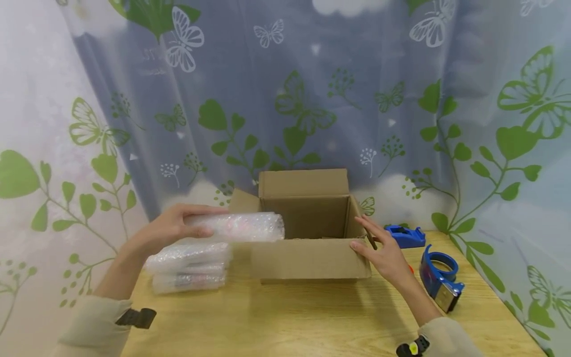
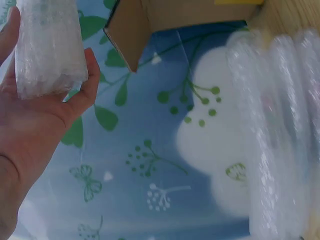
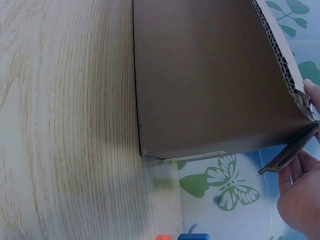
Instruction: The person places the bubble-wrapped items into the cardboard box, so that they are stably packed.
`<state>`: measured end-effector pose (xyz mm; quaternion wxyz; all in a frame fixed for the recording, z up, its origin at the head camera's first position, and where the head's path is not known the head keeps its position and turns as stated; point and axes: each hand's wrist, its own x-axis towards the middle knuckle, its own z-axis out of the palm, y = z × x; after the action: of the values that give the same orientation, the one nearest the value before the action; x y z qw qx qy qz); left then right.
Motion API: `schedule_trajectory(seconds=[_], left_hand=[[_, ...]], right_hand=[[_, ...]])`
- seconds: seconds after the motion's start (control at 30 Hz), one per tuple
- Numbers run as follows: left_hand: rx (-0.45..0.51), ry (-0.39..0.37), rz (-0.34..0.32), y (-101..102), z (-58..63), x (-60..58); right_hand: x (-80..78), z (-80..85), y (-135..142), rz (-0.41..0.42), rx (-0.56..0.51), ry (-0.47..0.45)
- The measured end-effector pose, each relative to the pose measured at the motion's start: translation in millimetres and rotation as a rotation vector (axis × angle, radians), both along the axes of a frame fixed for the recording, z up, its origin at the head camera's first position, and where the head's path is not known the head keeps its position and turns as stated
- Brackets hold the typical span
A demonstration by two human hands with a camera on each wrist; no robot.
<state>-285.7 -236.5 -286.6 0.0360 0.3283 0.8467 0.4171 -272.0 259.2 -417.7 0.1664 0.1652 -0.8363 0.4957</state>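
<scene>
My left hand (image 1: 171, 229) grips one end of a bubble-wrapped bundle (image 1: 250, 227), its fingers and thumb on either side. The bundle is held level, with its free end over the left front corner of an open cardboard box (image 1: 311, 260). In the left wrist view the bundle (image 2: 50, 45) lies between the thumb and fingers. At the box's right front corner, my right hand (image 1: 381, 250) holds the side flap (image 3: 287, 152), thumb on the front flap's edge. More bubble-wrapped bundles (image 1: 192, 265) are stacked on the table left of the box. What the wrap contains is too blurred to tell.
Right of the box, a blue tape dispenser (image 1: 439, 277) stands on the wooden table (image 1: 308, 322). Behind it lies another blue holder (image 1: 406, 236). A small red-orange thing (image 3: 164, 237) shows nearby. A patterned curtain (image 1: 250, 99) hangs directly behind the box.
</scene>
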Motion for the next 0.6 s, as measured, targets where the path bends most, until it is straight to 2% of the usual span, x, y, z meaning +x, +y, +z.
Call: schedule_trajectory(seconds=[0.17, 0.37, 0.6], left_hand=[[-0.029, 0.019, -0.001, 21.1, 7.1, -5.4], [-0.004, -0.044, -0.06, 45.0, 12.4, -13.7], [0.023, -0.074, -0.009, 65.3, 8.8, -23.1]], right_hand=[[-0.4, 0.4, -0.9, 0.003, -0.004, -0.001], [-0.6, 0.4, -0.2, -0.003, 0.002, -0.002], [-0.6, -0.4, -0.2, -0.002, -0.001, 0.003]])
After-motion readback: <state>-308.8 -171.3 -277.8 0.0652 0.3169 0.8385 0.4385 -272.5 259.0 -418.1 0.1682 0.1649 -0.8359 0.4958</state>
